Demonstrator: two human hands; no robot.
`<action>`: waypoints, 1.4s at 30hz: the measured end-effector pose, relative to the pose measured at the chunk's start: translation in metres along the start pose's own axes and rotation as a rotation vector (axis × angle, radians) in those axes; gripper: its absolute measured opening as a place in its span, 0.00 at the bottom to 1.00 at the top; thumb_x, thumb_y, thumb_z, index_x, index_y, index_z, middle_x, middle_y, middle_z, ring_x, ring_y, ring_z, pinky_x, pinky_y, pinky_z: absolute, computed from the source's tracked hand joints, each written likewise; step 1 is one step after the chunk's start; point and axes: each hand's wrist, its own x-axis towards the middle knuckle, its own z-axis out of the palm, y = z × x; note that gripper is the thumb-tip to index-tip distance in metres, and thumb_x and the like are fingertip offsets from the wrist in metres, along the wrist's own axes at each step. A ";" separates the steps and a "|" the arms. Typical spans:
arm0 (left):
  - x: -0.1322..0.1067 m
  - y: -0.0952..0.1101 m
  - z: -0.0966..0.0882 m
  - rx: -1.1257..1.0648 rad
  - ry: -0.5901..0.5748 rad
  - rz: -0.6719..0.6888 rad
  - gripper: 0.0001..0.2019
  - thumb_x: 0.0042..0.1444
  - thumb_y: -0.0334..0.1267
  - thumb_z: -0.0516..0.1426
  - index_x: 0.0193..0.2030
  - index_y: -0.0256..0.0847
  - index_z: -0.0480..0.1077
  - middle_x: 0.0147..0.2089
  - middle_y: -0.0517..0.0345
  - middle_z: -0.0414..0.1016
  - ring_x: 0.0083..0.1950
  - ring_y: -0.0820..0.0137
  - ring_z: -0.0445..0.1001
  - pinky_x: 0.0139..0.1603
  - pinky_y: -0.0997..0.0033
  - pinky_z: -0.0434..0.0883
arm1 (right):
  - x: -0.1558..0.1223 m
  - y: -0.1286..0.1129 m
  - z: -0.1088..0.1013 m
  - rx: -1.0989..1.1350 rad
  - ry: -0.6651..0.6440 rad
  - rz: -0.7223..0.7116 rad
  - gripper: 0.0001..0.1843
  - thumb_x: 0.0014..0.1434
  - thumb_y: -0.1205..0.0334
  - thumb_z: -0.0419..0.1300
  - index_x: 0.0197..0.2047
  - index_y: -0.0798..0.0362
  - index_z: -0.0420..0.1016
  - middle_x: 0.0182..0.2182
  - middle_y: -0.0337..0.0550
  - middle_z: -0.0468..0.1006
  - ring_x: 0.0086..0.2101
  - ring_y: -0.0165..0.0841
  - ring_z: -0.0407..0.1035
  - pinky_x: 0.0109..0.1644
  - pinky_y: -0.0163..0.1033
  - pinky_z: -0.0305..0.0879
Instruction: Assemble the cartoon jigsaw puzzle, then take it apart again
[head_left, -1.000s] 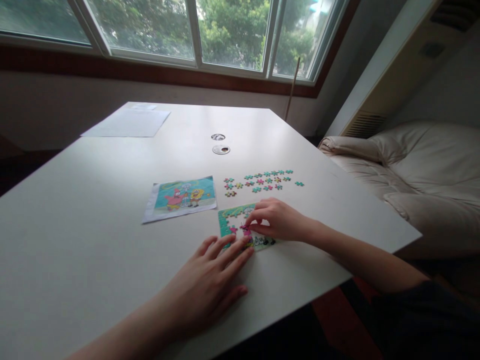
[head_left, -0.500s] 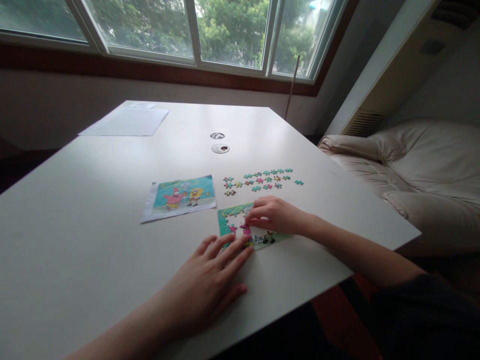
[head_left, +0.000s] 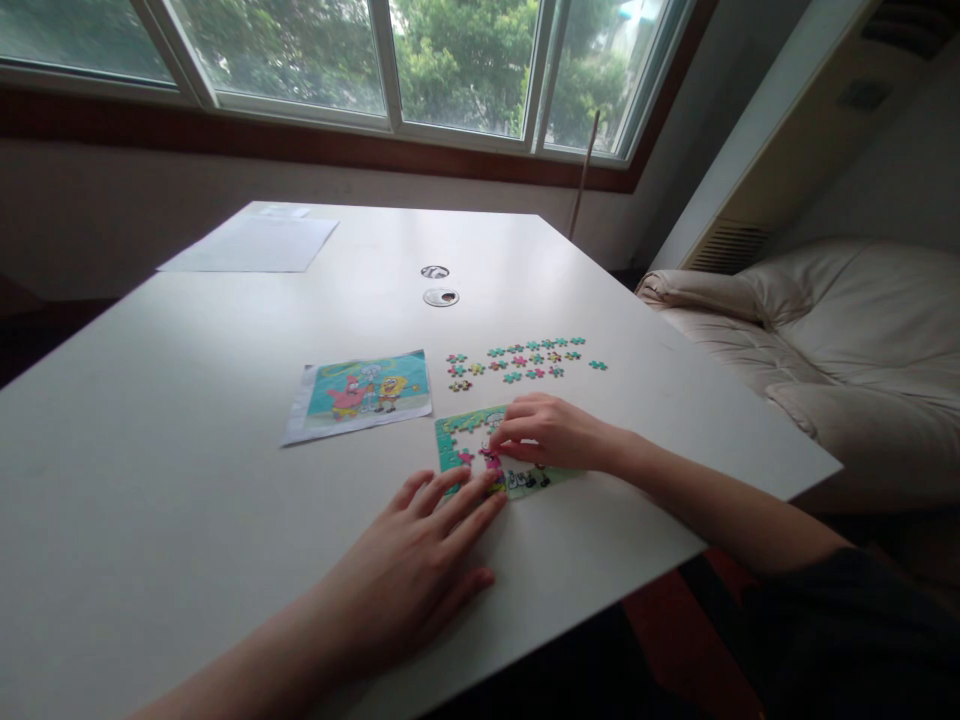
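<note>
A partly assembled jigsaw puzzle [head_left: 448,452] lies near the table's front edge, teal and green around a pale bare area. My left hand [head_left: 420,550] rests with fingers stretched out, its fingertips on the puzzle's lower left border. Over the upper right part reaches my right hand [head_left: 551,430], its thumb and fingers pinched at a pink puzzle piece [head_left: 492,459] inside the frame. The fingertips partly cover that piece, so its fit with the others is hard to see. Left of the puzzle is a printed cartoon picture [head_left: 367,393] on a white sheet.
Several loose puzzle pieces [head_left: 519,361] are spread in rows beyond the puzzle. Two round flat items [head_left: 441,297] lie farther back on the white table [head_left: 187,430]. White paper [head_left: 251,245] sits at the far left corner. A cream leather sofa [head_left: 847,350] stands to the right.
My right hand has shifted only very slightly at the pink piece. My left hand and the loose pieces stay where they were.
</note>
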 end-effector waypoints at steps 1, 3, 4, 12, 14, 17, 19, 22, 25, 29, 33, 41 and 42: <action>0.000 0.000 0.000 -0.001 -0.002 0.003 0.24 0.63 0.46 0.47 0.65 0.45 0.54 0.67 0.56 0.55 0.62 0.56 0.59 0.59 0.54 0.56 | 0.000 0.000 -0.001 -0.011 -0.007 -0.020 0.10 0.62 0.64 0.53 0.37 0.53 0.76 0.29 0.42 0.74 0.30 0.29 0.65 0.39 0.34 0.59; 0.000 0.000 0.000 0.002 -0.006 0.006 0.24 0.63 0.47 0.47 0.65 0.45 0.54 0.67 0.56 0.55 0.61 0.56 0.59 0.58 0.54 0.56 | 0.000 -0.001 -0.002 -0.043 -0.028 -0.056 0.11 0.62 0.64 0.53 0.37 0.53 0.77 0.29 0.42 0.74 0.30 0.29 0.65 0.39 0.34 0.58; 0.000 0.000 0.000 0.004 -0.007 0.007 0.24 0.64 0.47 0.47 0.65 0.45 0.54 0.67 0.56 0.55 0.61 0.56 0.59 0.58 0.54 0.56 | 0.000 -0.002 -0.003 -0.064 -0.038 -0.073 0.11 0.62 0.64 0.53 0.37 0.52 0.77 0.29 0.42 0.74 0.30 0.29 0.65 0.38 0.34 0.58; -0.001 0.001 0.003 0.013 -0.010 -0.001 0.25 0.64 0.47 0.46 0.66 0.45 0.51 0.68 0.57 0.53 0.63 0.57 0.57 0.60 0.55 0.54 | -0.002 -0.004 -0.009 -0.109 -0.039 -0.093 0.10 0.61 0.64 0.55 0.38 0.51 0.78 0.29 0.42 0.75 0.30 0.30 0.65 0.37 0.35 0.58; -0.001 0.001 0.003 0.011 -0.004 0.001 0.25 0.64 0.46 0.46 0.66 0.44 0.51 0.68 0.57 0.53 0.63 0.57 0.57 0.60 0.55 0.54 | -0.003 -0.002 -0.008 -0.073 -0.006 -0.062 0.10 0.60 0.65 0.55 0.41 0.52 0.77 0.29 0.42 0.76 0.31 0.30 0.65 0.38 0.34 0.59; -0.001 0.000 0.003 0.009 -0.005 0.004 0.25 0.64 0.46 0.46 0.67 0.44 0.51 0.68 0.58 0.53 0.62 0.57 0.57 0.60 0.55 0.55 | -0.003 0.000 -0.004 -0.057 0.027 -0.008 0.12 0.61 0.65 0.54 0.43 0.54 0.77 0.29 0.43 0.75 0.30 0.29 0.66 0.38 0.34 0.60; -0.002 0.000 0.003 0.002 0.002 0.004 0.25 0.64 0.46 0.46 0.67 0.44 0.50 0.68 0.57 0.54 0.62 0.58 0.58 0.60 0.56 0.55 | -0.002 0.000 -0.001 -0.059 0.027 0.014 0.12 0.62 0.64 0.53 0.43 0.53 0.77 0.28 0.43 0.74 0.30 0.29 0.66 0.37 0.34 0.60; -0.002 0.001 0.004 -0.013 0.015 0.001 0.25 0.64 0.46 0.46 0.67 0.44 0.50 0.67 0.56 0.56 0.62 0.58 0.58 0.61 0.56 0.55 | -0.001 0.001 0.002 -0.045 0.003 0.032 0.13 0.63 0.62 0.53 0.42 0.52 0.78 0.28 0.43 0.73 0.30 0.29 0.66 0.37 0.34 0.60; -0.001 0.001 0.003 -0.006 0.007 0.003 0.25 0.64 0.46 0.47 0.66 0.44 0.52 0.67 0.56 0.56 0.62 0.57 0.59 0.60 0.55 0.56 | -0.001 0.002 0.004 -0.003 -0.019 0.047 0.13 0.63 0.62 0.53 0.42 0.52 0.78 0.28 0.43 0.74 0.30 0.29 0.67 0.37 0.33 0.61; -0.001 0.001 0.002 0.003 0.005 0.007 0.24 0.63 0.46 0.47 0.65 0.43 0.54 0.67 0.56 0.56 0.61 0.56 0.59 0.59 0.54 0.56 | 0.000 0.003 0.004 0.015 -0.034 0.052 0.13 0.63 0.62 0.52 0.42 0.52 0.78 0.29 0.44 0.74 0.31 0.29 0.67 0.38 0.33 0.61; 0.000 0.001 0.001 0.000 0.002 0.005 0.24 0.63 0.46 0.47 0.65 0.44 0.54 0.67 0.57 0.56 0.61 0.56 0.60 0.59 0.54 0.56 | 0.000 0.002 0.001 -0.020 -0.011 0.023 0.12 0.63 0.62 0.53 0.43 0.52 0.77 0.29 0.43 0.74 0.30 0.30 0.66 0.38 0.34 0.61; -0.001 0.000 0.001 -0.009 -0.002 0.002 0.25 0.63 0.45 0.48 0.66 0.44 0.52 0.67 0.57 0.54 0.61 0.57 0.59 0.59 0.56 0.55 | -0.001 -0.005 -0.005 -0.054 -0.038 -0.092 0.11 0.62 0.64 0.53 0.38 0.52 0.77 0.28 0.42 0.75 0.31 0.30 0.65 0.37 0.34 0.59; -0.001 0.000 0.001 -0.008 -0.003 0.001 0.25 0.64 0.45 0.47 0.66 0.44 0.52 0.67 0.57 0.55 0.61 0.57 0.59 0.59 0.56 0.55 | -0.002 -0.005 -0.005 -0.070 -0.046 -0.097 0.10 0.62 0.63 0.53 0.37 0.52 0.77 0.28 0.42 0.75 0.31 0.30 0.65 0.36 0.35 0.58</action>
